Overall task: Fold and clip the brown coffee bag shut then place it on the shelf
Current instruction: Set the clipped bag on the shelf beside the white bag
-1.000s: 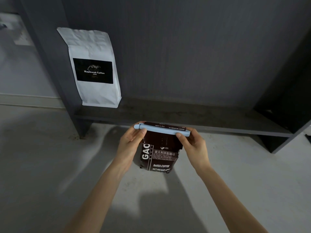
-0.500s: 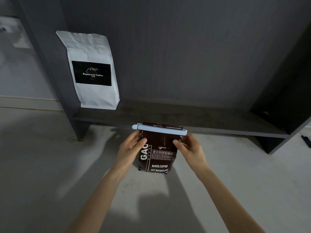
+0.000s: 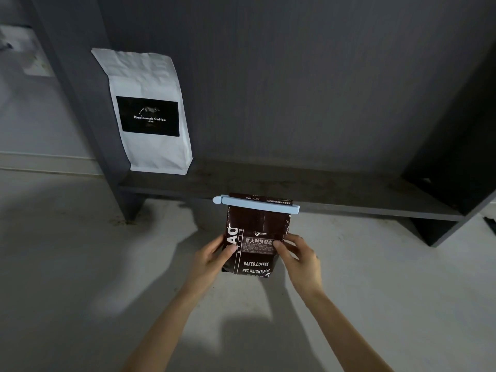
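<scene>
Left hand (image 3: pixel 212 255) and right hand (image 3: pixel 300 255) gripping the sides of the brown bag (image 3: pixel 255 237), held upright above the floor. Blue clip (image 3: pixel 257 203) clamped across its folded top. Beyond, dark shelf (image 3: pixel 335 191); white bag (image 3: pixel 147 111) standing up-left.

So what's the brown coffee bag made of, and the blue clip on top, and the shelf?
The brown coffee bag looks like glossy foil or plastic film: it shines and crinkles. The blue clip seems to be smooth, matte plastic, evenly pale in colour. The shelf looks like dark grey wood or laminate board, with faint grain lines; which one is hard to tell.
</scene>
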`<state>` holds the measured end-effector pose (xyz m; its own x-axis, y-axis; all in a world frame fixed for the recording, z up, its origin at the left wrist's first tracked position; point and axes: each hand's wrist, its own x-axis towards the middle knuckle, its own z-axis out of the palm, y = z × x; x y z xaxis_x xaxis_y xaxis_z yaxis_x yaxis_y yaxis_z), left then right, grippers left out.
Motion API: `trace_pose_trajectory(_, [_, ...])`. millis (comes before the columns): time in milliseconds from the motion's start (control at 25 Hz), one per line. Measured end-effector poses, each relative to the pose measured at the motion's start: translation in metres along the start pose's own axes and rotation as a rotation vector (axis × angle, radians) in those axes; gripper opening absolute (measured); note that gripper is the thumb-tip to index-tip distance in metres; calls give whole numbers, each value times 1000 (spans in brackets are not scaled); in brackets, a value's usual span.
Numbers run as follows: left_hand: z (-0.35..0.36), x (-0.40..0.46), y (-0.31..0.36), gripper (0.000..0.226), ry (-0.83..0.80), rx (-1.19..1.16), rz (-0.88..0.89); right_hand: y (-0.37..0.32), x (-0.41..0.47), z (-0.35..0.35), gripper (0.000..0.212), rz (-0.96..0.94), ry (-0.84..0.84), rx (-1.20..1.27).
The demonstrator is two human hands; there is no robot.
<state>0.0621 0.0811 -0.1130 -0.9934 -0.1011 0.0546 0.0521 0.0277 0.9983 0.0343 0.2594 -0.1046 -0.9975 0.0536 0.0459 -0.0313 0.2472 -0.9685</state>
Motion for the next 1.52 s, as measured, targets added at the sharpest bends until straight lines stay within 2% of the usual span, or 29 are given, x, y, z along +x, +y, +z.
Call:
trace_pose_trajectory(160, [4,-6,4,26,83,76,53,-11,-1,2,14,-13,61,-34])
trace_pose_trajectory(360, [-5,-4,24,23,134,154,103,-38,3,0,16,-48,53,-53])
trace_pose_trajectory(520, [-20,10,60,20,195,296,227,-72,12,-1,13,-103,50,-1])
trace_pose_trajectory(640, [-28,24,89,24,254,262,291,-102,30,2,15,-177,3,10])
trace_pose_trajectory(800, [-39,52,110,20,379,260,323,-132,60,14,31,-303,-153,-26])
trace_pose_trajectory(960, [-53,88,117,23,441,301,352,-144,89,35,29,-365,-133,-58])
trace_pose_trajectory(1160, [-64,129,114,23,463,269,325,-143,124,60,29,-368,-91,-16])
trace_pose_trajectory(1240, [-64,137,104,26,378,256,303,-136,132,67,29,-347,-70,-6])
trace_pose_trajectory(1360, [-59,137,78,45,239,263,259,-119,133,75,30,-311,-54,2])
trace_pose_trajectory(1520, [-55,137,61,49,324,265,219,-104,132,78,56,-360,-176,-74])
